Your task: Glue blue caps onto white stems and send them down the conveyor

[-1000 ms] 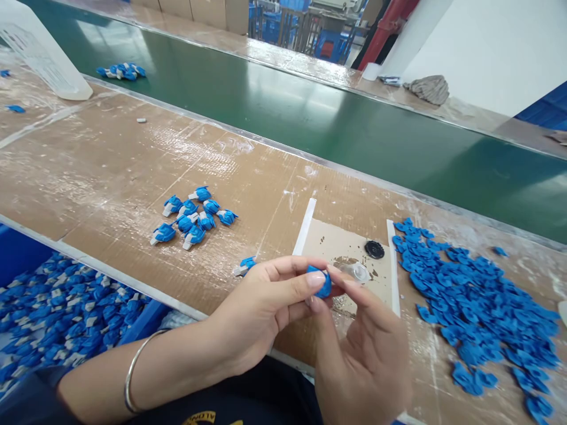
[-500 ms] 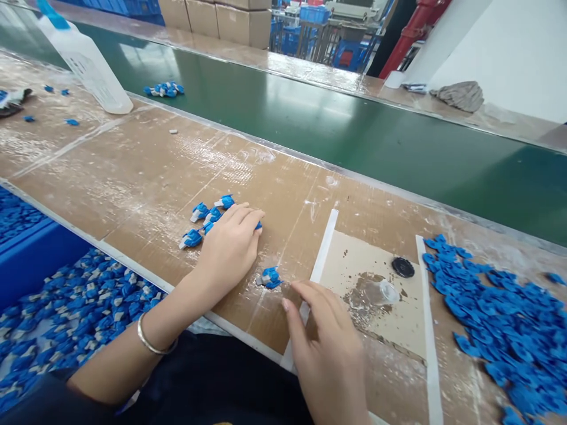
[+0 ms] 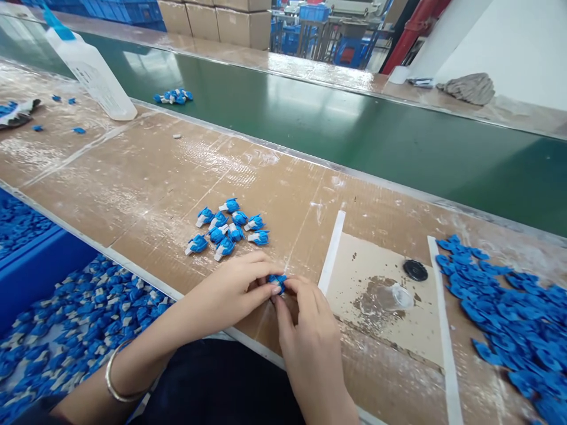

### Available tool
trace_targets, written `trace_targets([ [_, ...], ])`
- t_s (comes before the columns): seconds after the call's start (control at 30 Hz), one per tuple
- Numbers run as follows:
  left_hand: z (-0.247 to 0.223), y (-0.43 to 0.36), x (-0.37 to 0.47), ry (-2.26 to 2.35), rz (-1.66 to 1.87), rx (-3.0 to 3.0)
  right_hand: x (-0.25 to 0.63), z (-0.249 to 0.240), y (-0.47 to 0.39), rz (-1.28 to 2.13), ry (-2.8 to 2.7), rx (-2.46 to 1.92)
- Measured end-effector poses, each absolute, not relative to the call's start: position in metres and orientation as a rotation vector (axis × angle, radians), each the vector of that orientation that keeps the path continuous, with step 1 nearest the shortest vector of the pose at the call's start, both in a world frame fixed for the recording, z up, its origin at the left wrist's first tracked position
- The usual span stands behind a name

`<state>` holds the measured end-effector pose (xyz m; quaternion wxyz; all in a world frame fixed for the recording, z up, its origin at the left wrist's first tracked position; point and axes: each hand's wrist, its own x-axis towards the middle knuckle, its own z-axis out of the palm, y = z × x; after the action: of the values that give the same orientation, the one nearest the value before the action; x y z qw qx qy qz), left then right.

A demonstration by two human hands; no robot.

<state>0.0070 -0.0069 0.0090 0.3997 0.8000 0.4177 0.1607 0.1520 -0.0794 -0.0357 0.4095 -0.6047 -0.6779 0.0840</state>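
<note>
Near the table's front edge, my left hand (image 3: 248,283) and my right hand (image 3: 308,321) meet around one small blue-and-white piece (image 3: 277,282), fingers closed on it from both sides. My fingertips hide part of the piece. Just beyond my left hand lies a loose cluster of several similar pieces (image 3: 219,233) on the brown table (image 3: 146,177). To the right of my right hand is a beige cardboard sheet (image 3: 349,277) with a wet patch, a small clear cup (image 3: 401,297) and a round black cap (image 3: 415,270).
Blue parts (image 3: 514,319) are heaped at the right. A blue bin (image 3: 44,254) of pieces stands at the lower left. A white bottle (image 3: 100,79) leans at the upper left. Beyond runs a green belt (image 3: 310,115) carrying a small pile of pieces (image 3: 173,96).
My left hand has moved from the cluster toward the single piece, uncovering the cluster. My right hand has closed in on that piece too. The view has shifted slightly.
</note>
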Motion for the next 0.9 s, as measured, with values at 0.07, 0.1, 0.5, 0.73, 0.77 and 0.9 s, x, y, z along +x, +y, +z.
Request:
trace_targets([
  [0.07,0.008,-0.008,0.009,1.051,0.447,1.867,0.154,-0.035,-0.081,0.21,-1.682,-1.494],
  [0.1,0.008,-0.009,0.01,1.037,0.484,1.771,0.155,-0.034,-0.082,0.186,-1.673,-1.479],
  [0.5,0.012,-0.031,0.027,0.715,0.599,0.881,0.189,-0.002,-0.104,0.098,-1.679,-1.274],
  [0.73,0.015,-0.04,0.042,0.617,0.645,0.668,0.197,-0.001,-0.111,0.564,-1.271,-1.311],
  [0.77,0.016,-0.041,0.043,0.618,0.649,0.66,0.197,-0.001,-0.111,0.62,-1.218,-1.294],
  [0.9,0.017,-0.044,0.047,0.61,0.657,0.631,0.196,-0.004,-0.111,0.729,-1.108,-1.234],
])
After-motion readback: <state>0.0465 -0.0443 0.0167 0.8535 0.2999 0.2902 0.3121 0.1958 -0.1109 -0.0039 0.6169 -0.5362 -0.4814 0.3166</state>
